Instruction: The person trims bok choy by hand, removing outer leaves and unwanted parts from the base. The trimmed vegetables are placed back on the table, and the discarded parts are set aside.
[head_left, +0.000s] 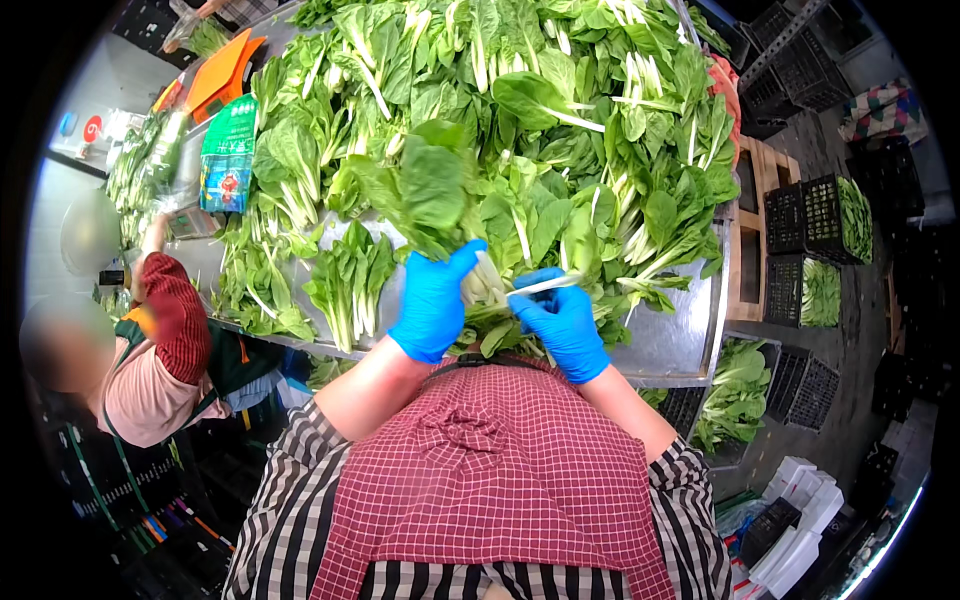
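Observation:
Both hands wear blue gloves at the near edge of a metal table (679, 352) heaped with leafy greens (450, 97). My left hand (439, 300) is closed around a bunch of leafy greens (433, 187), its leaves pointing away from me and its pale stems toward my right hand. Between the fingers of my right hand (561, 319) is a single leaf with a white stalk (547, 285), close to the stems of the bunch. Left of my left hand, a small bundle of greens (349, 285) lies on the metal. Loose leaves lie beneath my hands.
A green and blue printed bag (229, 157) and an orange folder-like item (219, 75) stand at the heap's left. A co-worker (161, 352) works at the left. Black crates of greens (836, 217), a wooden pallet (750, 225) and white boxes (802, 510) are on the right.

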